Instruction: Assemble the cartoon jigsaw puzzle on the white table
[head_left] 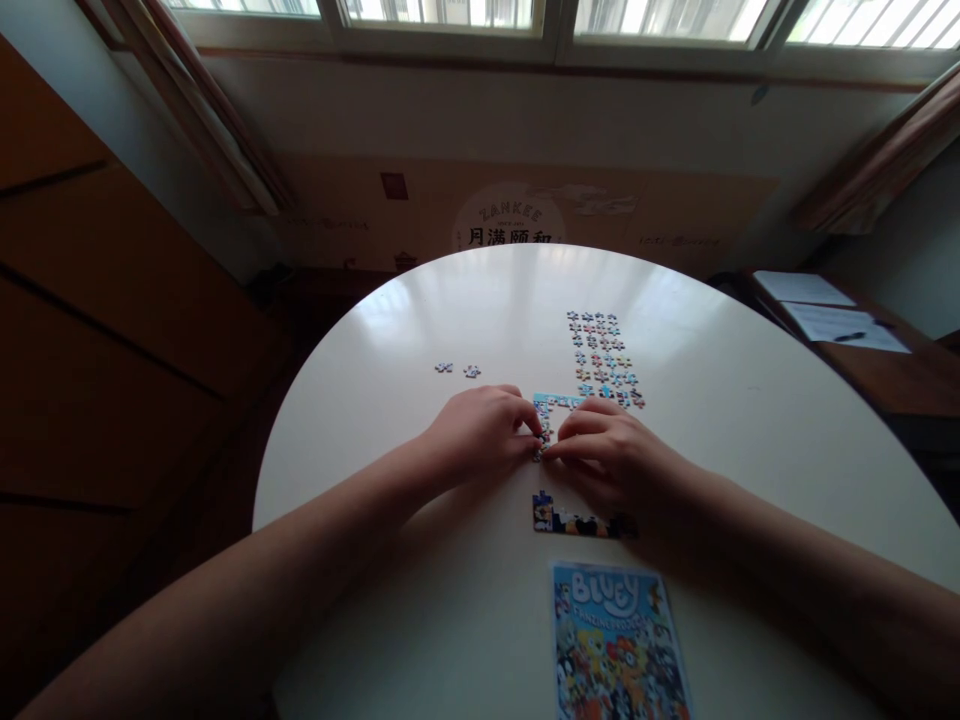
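Observation:
On the white round table, my left hand (pixel 491 425) pinches a small puzzle piece (pixel 538 455) at the left side of a partly joined puzzle frame (pixel 551 401). My right hand (pixel 611 440) meets it there, its fingertips pressed together at the same piece and partly covering the frame's right side. Nearer to me lies the frame's dark bottom edge (pixel 581 525), with a short stub rising at its left corner. A gap separates that stub from the pieces at my fingertips.
Rows of loose pieces (pixel 598 360) lie behind my right hand. Two loose pieces (pixel 472 371) sit behind my left hand. A Bluey picture sheet (pixel 621 640) lies at the front of the table (pixel 375 620). Papers (pixel 847 327) and a pen rest on furniture at the right.

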